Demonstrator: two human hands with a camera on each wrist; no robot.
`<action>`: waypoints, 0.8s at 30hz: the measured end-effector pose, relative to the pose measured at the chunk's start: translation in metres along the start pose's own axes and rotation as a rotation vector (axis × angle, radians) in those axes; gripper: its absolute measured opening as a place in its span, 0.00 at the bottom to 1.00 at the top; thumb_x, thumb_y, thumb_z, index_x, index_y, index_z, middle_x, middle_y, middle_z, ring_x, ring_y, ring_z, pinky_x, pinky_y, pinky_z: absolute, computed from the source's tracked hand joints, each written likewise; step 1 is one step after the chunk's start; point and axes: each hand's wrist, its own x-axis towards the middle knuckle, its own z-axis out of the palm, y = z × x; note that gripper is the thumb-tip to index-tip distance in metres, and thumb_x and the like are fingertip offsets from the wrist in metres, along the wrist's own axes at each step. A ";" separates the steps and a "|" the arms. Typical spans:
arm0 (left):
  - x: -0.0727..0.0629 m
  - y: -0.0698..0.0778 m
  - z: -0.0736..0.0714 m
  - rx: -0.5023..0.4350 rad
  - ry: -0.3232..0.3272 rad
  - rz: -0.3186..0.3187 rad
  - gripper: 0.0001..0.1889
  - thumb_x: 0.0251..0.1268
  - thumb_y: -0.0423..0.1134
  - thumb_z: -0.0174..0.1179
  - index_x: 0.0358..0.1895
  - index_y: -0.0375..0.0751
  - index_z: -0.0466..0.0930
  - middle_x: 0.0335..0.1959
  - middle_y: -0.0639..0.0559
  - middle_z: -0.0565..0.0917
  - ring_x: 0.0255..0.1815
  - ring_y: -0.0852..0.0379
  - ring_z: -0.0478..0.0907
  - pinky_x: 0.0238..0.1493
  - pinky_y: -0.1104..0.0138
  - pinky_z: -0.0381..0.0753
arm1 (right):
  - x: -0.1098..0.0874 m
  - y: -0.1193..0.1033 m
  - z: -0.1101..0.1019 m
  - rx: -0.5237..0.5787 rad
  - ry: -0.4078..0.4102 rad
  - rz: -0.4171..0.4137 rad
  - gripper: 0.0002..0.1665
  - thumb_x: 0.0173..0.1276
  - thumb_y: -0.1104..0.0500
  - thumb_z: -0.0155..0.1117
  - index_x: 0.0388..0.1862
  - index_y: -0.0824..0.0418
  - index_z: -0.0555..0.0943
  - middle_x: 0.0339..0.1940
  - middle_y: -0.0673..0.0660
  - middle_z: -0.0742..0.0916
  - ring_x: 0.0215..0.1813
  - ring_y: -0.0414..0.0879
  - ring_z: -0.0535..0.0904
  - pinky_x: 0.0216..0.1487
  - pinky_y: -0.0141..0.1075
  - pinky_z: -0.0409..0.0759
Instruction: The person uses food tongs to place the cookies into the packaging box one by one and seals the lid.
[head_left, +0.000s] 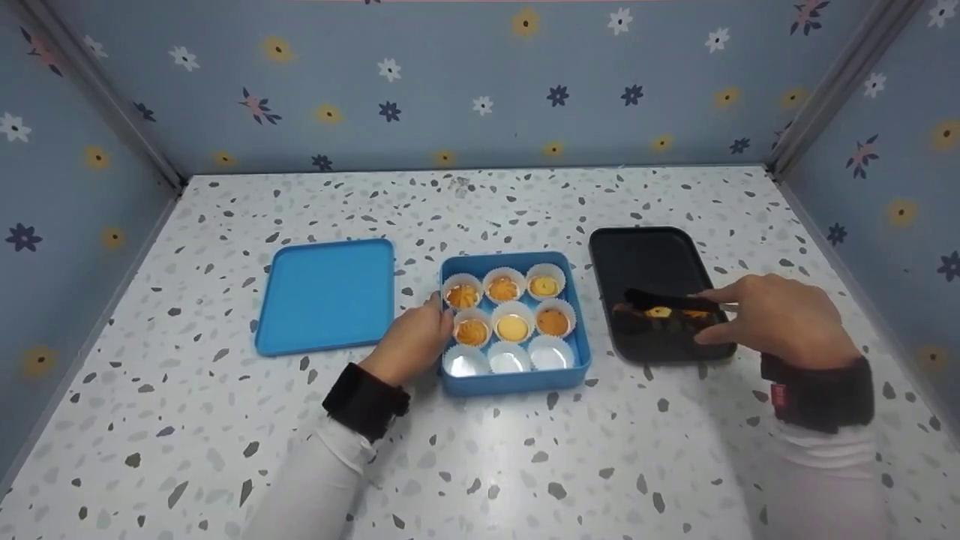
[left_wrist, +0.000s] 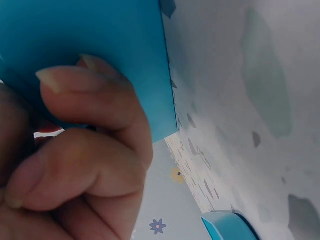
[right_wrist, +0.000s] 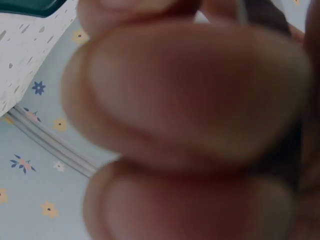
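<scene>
A blue lunch box (head_left: 514, 384) stands mid-table, lined with rows of white paper cups. Small golden cookies (head_left: 512, 328) sit in the back and middle rows; the three front cups (head_left: 509, 358) hold none. My left hand (head_left: 411, 341) grips the box's left wall, its fingers curled against the blue side (left_wrist: 125, 45) in the left wrist view. Black tongs (head_left: 664, 301) are pinched in my right hand (head_left: 784, 319), their tips low over a black tray (head_left: 649, 259). Cookies (head_left: 660, 312) lie on that tray, partly hidden by the tongs. Blurred fingers (right_wrist: 185, 95) fill the right wrist view.
A blue lid (head_left: 328, 296) lies flat on the speckled table, left of the box. Flower-patterned panels (head_left: 450, 82) close off the back and both sides. The black tray sits to the right of the box, a narrow strip of table between them.
</scene>
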 end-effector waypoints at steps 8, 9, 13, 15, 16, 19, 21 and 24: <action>0.001 -0.001 0.000 0.008 -0.001 -0.001 0.31 0.81 0.44 0.39 0.72 0.18 0.52 0.68 0.25 0.66 0.66 0.35 0.69 0.68 0.50 0.67 | 0.008 0.002 0.006 0.018 0.053 0.009 0.40 0.56 0.36 0.74 0.64 0.52 0.81 0.48 0.70 0.85 0.27 0.50 0.74 0.17 0.40 0.69; 0.001 -0.001 0.000 0.005 -0.004 -0.008 0.31 0.81 0.44 0.39 0.73 0.19 0.52 0.68 0.26 0.66 0.66 0.35 0.69 0.69 0.51 0.66 | 0.010 0.003 0.006 0.020 0.063 0.012 0.39 0.57 0.38 0.74 0.64 0.53 0.80 0.44 0.69 0.86 0.25 0.50 0.73 0.17 0.40 0.68; 0.001 0.000 0.000 0.007 -0.004 -0.012 0.31 0.81 0.44 0.39 0.73 0.19 0.52 0.68 0.25 0.67 0.65 0.35 0.71 0.68 0.50 0.67 | 0.017 0.010 0.010 0.004 0.091 0.003 0.38 0.60 0.39 0.72 0.66 0.55 0.79 0.44 0.71 0.85 0.25 0.50 0.74 0.17 0.41 0.69; 0.001 0.000 0.000 0.011 -0.003 -0.009 0.31 0.81 0.44 0.39 0.73 0.19 0.51 0.68 0.25 0.67 0.64 0.35 0.71 0.68 0.51 0.67 | 0.022 0.013 0.012 0.002 0.109 -0.004 0.39 0.61 0.38 0.71 0.67 0.55 0.78 0.47 0.73 0.84 0.26 0.51 0.75 0.17 0.41 0.69; 0.001 0.000 0.000 0.013 -0.003 -0.008 0.31 0.81 0.44 0.39 0.73 0.19 0.51 0.68 0.25 0.67 0.64 0.35 0.71 0.68 0.51 0.67 | 0.024 0.014 0.014 0.003 0.120 -0.009 0.39 0.61 0.38 0.70 0.67 0.56 0.78 0.48 0.74 0.84 0.27 0.51 0.75 0.18 0.41 0.69; 0.001 0.000 0.000 0.012 -0.006 -0.007 0.31 0.81 0.44 0.39 0.73 0.19 0.51 0.68 0.25 0.66 0.65 0.35 0.70 0.68 0.51 0.67 | 0.031 0.020 0.019 0.027 0.150 -0.022 0.40 0.61 0.37 0.70 0.68 0.56 0.77 0.41 0.71 0.85 0.26 0.52 0.74 0.18 0.41 0.68; 0.001 0.000 0.000 0.009 -0.006 -0.006 0.31 0.81 0.44 0.39 0.73 0.19 0.51 0.68 0.25 0.66 0.65 0.35 0.70 0.68 0.51 0.67 | 0.034 0.024 0.023 0.049 0.174 -0.029 0.40 0.61 0.37 0.70 0.68 0.55 0.77 0.34 0.67 0.86 0.24 0.51 0.72 0.18 0.40 0.66; 0.000 0.000 0.000 0.006 -0.004 -0.004 0.31 0.81 0.44 0.39 0.73 0.19 0.51 0.68 0.25 0.67 0.65 0.35 0.70 0.68 0.51 0.67 | 0.038 0.030 0.028 0.069 0.210 -0.036 0.40 0.61 0.35 0.70 0.68 0.53 0.77 0.23 0.58 0.82 0.21 0.50 0.69 0.17 0.40 0.63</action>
